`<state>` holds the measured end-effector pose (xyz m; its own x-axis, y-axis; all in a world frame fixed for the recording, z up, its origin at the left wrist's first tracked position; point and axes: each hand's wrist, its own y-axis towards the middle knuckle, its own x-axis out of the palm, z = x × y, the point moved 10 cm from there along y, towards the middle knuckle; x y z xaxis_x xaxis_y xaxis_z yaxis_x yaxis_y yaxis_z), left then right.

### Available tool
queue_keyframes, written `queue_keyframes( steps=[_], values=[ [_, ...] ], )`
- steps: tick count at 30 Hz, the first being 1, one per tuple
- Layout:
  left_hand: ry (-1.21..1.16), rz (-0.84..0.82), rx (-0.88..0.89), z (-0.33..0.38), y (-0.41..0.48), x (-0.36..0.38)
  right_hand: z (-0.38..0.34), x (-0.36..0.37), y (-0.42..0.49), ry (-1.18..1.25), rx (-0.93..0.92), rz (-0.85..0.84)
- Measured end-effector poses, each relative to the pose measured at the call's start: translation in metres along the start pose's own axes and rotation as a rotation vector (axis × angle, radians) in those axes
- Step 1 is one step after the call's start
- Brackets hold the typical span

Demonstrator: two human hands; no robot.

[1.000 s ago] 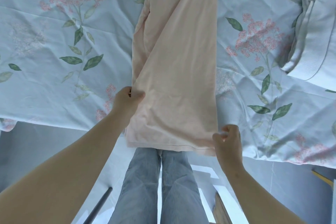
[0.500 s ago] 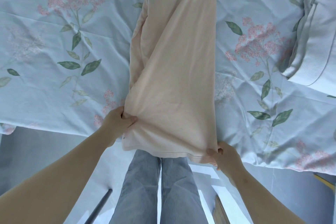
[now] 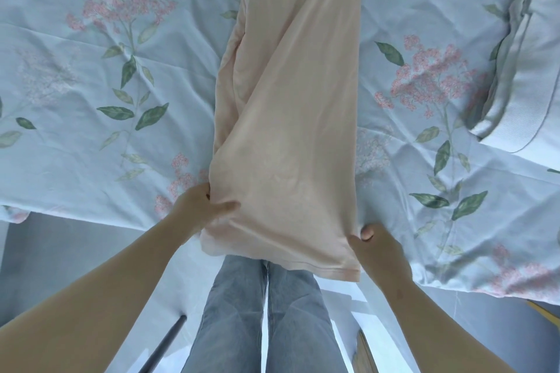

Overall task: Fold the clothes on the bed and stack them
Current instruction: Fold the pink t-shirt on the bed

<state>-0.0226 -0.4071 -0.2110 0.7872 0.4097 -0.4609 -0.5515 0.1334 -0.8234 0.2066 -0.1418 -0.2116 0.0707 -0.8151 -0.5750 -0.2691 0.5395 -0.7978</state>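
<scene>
A pale peach garment (image 3: 288, 118) lies as a long narrow strip down the middle of the bed, folded lengthwise, its hem hanging over the near edge. My left hand (image 3: 201, 206) pinches its left edge near the hem, thumb on top of the cloth. My right hand (image 3: 377, 244) grips the right bottom corner, fingers curled under the fabric. A folded white garment (image 3: 527, 76) rests on the bed at the right.
The bed is covered by a light blue sheet (image 3: 91, 145) with pink flowers and green leaves. Its near edge runs just above my legs in blue jeans (image 3: 257, 321). A dark bar (image 3: 160, 345) stands on the floor at lower left.
Both hands slid down along the peach garment's sides toward the hem and took hold of it near the bed's edge; the left side of the cloth bunched slightly.
</scene>
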Motion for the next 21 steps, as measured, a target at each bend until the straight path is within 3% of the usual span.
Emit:
queue_keyframes(
  steps=[3,7,13,16,21],
  values=[
    [-0.129,0.130,0.038,0.034,0.015,-0.022,-0.040,-0.020,0.013,0.088,-0.117,0.096],
    [-0.328,0.227,0.001,0.075,0.042,-0.045,-0.092,-0.028,0.035,0.175,-0.219,0.087],
    [-0.364,0.201,0.087,0.131,0.085,-0.059,-0.136,-0.035,0.060,0.210,-0.176,0.055],
    [-0.388,0.197,0.025,0.139,0.098,-0.060,-0.139,-0.036,0.066,0.237,-0.121,0.064],
    [-0.425,0.346,-0.001,0.128,0.110,-0.091,-0.132,-0.036,0.067,0.229,-0.065,0.090]
  ],
)
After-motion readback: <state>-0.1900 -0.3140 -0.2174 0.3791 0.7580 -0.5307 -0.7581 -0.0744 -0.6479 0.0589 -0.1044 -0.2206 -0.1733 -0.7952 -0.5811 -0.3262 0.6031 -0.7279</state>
